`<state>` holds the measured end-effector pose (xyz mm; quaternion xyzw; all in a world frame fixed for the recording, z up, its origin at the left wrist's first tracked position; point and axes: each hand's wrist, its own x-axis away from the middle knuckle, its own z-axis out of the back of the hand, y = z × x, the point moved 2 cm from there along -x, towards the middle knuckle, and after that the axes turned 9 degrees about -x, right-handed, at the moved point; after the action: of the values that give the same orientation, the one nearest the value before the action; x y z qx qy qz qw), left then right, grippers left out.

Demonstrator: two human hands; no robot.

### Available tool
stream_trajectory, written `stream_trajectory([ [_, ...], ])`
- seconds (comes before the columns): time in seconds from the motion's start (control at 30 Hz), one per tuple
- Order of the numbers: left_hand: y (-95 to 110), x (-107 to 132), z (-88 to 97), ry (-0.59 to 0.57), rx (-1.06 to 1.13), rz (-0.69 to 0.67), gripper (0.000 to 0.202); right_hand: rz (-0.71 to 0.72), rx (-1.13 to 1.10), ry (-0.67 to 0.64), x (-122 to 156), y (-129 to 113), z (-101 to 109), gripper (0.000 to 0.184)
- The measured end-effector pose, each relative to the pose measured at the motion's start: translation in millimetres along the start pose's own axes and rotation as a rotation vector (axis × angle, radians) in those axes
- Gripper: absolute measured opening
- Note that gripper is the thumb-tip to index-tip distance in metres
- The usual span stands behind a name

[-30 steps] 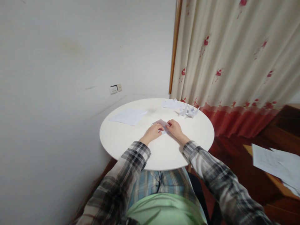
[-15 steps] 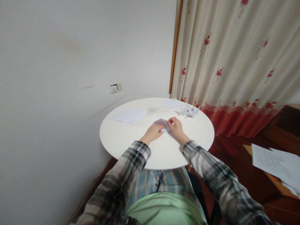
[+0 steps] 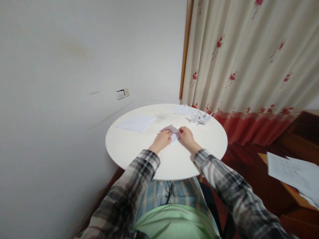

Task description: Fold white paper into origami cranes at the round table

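Observation:
Between my hands, over the middle of the white round table (image 3: 129, 149), is a partly folded sheet of paper (image 3: 171, 128). A flap of it stands raised at the back, and a paler part lies nearer me. My left hand (image 3: 162, 138) grips the left side of the paper, its fingers curled in. On the right edge, my right hand (image 3: 186, 135) pinches the paper between thumb and fingers. The fingers cover parts of both edges.
Flat white paper (image 3: 138, 123) lies at the table's left. Several folded paper figures (image 3: 201, 118) stand at the back right, beside more white paper (image 3: 181, 110). Printed sheets (image 3: 291, 171) rest on a wooden surface at the right. A wall socket (image 3: 120, 95) is behind.
The paper's back flap has been lifted and spread further, showing more of the pale part below. My left hand has shifted slightly left; my right hand has dropped a little.

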<state>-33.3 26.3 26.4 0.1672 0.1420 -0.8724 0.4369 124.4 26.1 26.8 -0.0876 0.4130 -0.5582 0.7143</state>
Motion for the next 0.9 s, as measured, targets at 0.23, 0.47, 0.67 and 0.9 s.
stream_trajectory([
  [0.23, 1.1, 0.3, -0.8, -0.078, 0.073, 0.069, 0.035, 0.005, -0.017, 0.024, 0.9, -2.3, 2.3, 0.01],
  [0.47, 1.0, 0.5, 2.0, -0.079, 0.087, 0.1, 0.029, -0.062, -0.076, 0.085, -0.7, 0.3, 1.6, 0.017],
  [0.67, -2.3, -1.3, 1.6, -0.053, 0.062, 0.14, 0.033, -0.118, -0.172, 0.084, -1.2, 0.4, 0.6, 0.016],
  [0.9, -8.9, -2.3, -6.5, -0.046, 0.145, 0.131, 0.036, -0.066, -0.302, 0.057, -1.1, -0.7, -3.1, 0.019],
])
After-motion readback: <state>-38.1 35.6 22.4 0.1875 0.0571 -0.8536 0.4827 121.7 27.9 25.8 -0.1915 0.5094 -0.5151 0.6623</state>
